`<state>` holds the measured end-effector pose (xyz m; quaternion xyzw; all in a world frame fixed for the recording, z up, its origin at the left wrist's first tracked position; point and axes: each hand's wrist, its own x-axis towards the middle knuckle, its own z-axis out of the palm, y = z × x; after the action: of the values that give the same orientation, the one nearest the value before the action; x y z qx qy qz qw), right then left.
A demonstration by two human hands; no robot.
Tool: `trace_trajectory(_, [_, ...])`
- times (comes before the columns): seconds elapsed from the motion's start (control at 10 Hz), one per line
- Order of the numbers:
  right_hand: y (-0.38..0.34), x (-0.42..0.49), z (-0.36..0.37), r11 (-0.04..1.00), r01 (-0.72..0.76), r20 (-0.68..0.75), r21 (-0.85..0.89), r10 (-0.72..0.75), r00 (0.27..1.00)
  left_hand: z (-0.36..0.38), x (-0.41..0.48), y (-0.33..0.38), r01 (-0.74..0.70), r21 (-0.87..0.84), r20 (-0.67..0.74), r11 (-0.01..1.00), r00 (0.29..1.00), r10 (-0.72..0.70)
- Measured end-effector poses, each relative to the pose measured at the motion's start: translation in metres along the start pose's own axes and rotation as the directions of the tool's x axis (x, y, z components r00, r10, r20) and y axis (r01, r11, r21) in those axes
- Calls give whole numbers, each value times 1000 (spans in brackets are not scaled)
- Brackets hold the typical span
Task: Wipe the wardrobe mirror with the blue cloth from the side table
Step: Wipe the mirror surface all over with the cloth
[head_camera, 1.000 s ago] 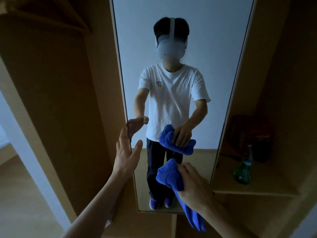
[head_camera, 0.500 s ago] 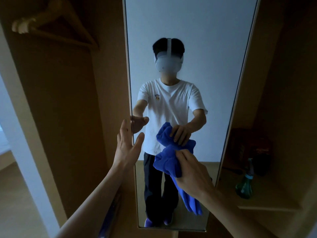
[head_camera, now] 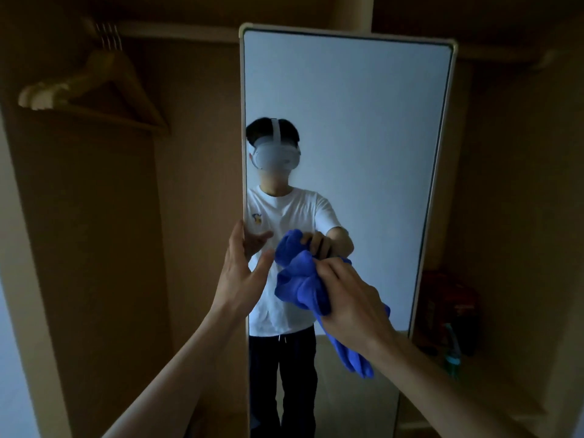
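Left hand (head_camera: 240, 273): fingers straight and spread, at the left edge of the mirror (head_camera: 347, 121). Right hand (head_camera: 350, 298): fingers curled round the bunched cloth (head_camera: 300, 286), held before the lower-middle glass; contact cannot be told. The mirror stands upright, so most glass lies above the cloth.

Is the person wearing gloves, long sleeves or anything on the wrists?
No. The left hand and right hand are bare, without gloves, and both forearms are uncovered; no watch or ring shows. The tall white-framed mirror reflects short white T-shirt sleeves.
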<state>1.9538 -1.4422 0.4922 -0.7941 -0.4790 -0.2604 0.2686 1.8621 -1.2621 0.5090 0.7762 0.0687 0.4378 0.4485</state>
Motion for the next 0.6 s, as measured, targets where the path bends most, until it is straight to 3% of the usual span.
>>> trace_trajectory(0.3, [-29, 68, -57, 938, 200, -92, -282, -234, 968, -11, 37, 16, -54, -28, -7, 998, 999, 54])
trace_trajectory(0.4, [-31, 89, -71, 914, 190, -148, -359, -257, 955, -15, 50, 31, -67, -8, -10, 998, 998, 67])
trace_trajectory(0.6, [-47, 142, -106, 862, 275, -223, -425, -394, 892, -24, 94, 61, -130, -11, -50, 991, 990, 129])
